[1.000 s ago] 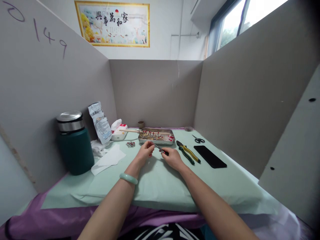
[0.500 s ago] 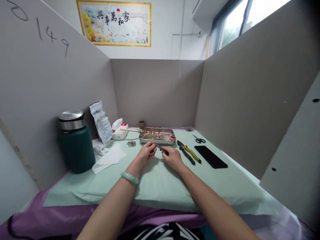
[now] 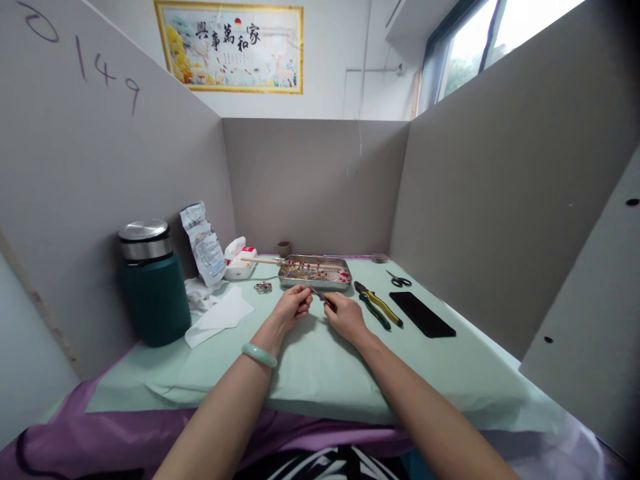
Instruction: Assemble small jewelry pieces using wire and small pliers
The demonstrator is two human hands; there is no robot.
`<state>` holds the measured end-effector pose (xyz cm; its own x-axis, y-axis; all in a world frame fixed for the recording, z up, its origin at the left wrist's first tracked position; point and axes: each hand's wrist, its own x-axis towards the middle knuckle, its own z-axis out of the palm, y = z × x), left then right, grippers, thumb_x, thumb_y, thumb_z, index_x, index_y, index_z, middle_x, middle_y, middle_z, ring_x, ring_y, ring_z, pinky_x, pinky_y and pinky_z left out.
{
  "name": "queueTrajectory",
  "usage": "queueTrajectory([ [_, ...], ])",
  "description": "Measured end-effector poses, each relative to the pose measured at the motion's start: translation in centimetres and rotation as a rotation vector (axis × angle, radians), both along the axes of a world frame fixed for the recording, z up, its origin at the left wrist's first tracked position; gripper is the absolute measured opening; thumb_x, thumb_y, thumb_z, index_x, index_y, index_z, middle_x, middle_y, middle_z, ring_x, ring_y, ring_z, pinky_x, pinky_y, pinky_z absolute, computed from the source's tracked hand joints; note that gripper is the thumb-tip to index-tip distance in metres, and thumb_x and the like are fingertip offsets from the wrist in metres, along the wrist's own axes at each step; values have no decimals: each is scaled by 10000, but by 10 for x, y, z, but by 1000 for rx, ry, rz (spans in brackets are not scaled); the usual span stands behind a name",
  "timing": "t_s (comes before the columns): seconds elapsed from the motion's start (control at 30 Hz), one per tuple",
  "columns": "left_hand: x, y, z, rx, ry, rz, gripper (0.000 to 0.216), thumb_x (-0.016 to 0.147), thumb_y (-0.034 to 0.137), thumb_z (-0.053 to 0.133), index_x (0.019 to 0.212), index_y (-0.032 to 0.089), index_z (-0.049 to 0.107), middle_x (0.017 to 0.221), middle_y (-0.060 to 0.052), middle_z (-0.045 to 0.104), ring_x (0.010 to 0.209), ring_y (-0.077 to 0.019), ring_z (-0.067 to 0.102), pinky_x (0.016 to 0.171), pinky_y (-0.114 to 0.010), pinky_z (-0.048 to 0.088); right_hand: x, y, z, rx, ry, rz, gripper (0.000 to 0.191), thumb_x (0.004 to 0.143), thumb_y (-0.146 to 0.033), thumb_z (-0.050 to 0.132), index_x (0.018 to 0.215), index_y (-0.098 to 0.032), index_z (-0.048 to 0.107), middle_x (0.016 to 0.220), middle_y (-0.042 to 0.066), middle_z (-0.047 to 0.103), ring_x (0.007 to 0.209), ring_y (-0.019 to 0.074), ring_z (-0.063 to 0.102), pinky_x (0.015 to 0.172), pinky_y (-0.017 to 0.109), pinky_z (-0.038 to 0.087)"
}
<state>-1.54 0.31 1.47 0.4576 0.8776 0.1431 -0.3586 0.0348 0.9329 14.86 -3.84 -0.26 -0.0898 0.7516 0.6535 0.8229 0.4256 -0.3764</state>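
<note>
My right hand (image 3: 346,317) rests on the pale green table cover and is closed round a small dark plier-like tool (image 3: 323,298) whose tip points left. My left hand (image 3: 291,307), with a green bangle (image 3: 257,355) on the wrist, is pinched shut at that tip, on something too small to make out. Both hands sit just in front of a shallow metal tray (image 3: 314,272) of small red and gold pieces, with a wooden stick (image 3: 260,261) lying across its far edge.
Green-and-yellow pliers (image 3: 377,305), a black phone (image 3: 422,313) and small scissors (image 3: 399,279) lie to the right. On the left stand a dark green flask (image 3: 153,287), a foil pouch (image 3: 203,243), white tissues (image 3: 219,317), a white box (image 3: 237,262). Grey partition walls enclose three sides.
My left fingers have drawn in closer to the tool's tip. The hands otherwise stay in place; the view shifted slightly.
</note>
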Motion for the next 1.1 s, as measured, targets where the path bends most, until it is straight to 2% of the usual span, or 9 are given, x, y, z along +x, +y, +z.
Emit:
queueTrajectory([
  [0.17,3,-3,1,51,44,65,258,704,313,666,817,156,496,584,51,482,370,-9,270,355,-159,151,0,3,-1,-37,70,0,255,783,-209,514,985,-226,670,928,35,678,838,174,605,752,250,421],
  [0.53,3,0,2,-23,18,30,222,745,342,583,787,137,509,602,32,466,399,-24,287,363,-172,155,1,3,0,-75,98,2,255,768,-205,516,954,-236,688,923,24,692,841,173,615,760,244,431],
  [0.8,3,-3,2,21,88,22,310,734,426,612,781,133,521,584,44,440,397,-17,259,371,-175,139,1,3,0,-85,94,11,270,758,-211,519,966,-234,689,925,29,692,834,176,614,747,248,430],
  [1.1,3,-2,0,114,121,-2,314,759,442,601,763,140,516,574,59,392,394,-14,201,370,-181,101,2,6,-1,-198,251,158,271,762,-216,480,927,-210,695,860,6,705,753,163,615,668,237,428],
])
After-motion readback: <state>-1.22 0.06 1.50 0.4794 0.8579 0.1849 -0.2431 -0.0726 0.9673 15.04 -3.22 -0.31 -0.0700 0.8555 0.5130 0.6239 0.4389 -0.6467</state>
